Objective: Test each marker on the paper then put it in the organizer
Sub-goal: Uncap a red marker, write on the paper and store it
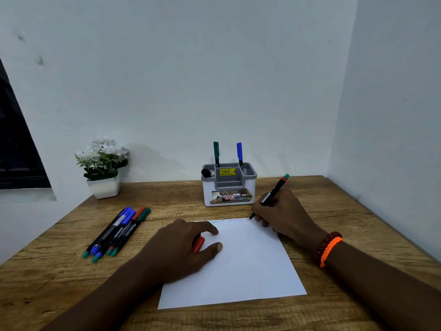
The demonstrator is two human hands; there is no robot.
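- Marker under test: a slim black-barrelled marker with a red band and teal end [272, 195] is gripped in writing fashion by the right hand [284, 215], its tip set at the far right corner of the sheet.
- An orange-red plastic cap [198, 244] is held under the curled fingers of the left hand [183, 249], which rests on the smooth white paper sheet [241, 266].
- Faint scribbles are seen along the paper's far edge; the colours are too pale to tell.
- Risk, as judged: with the tip so near the corner, a stroke could run off onto the grained wooden bench [71, 283] and stain it.
- The thin sheet could slide if the left hand's pressure is eased.
- A white and grey plastic organizer [229, 187] stands just beyond, with a green marker [216, 152] and a blue marker [239, 152] upright inside.
- Untested markers [117, 232] lie bunched at left, near a white potted flower plant [103, 166].
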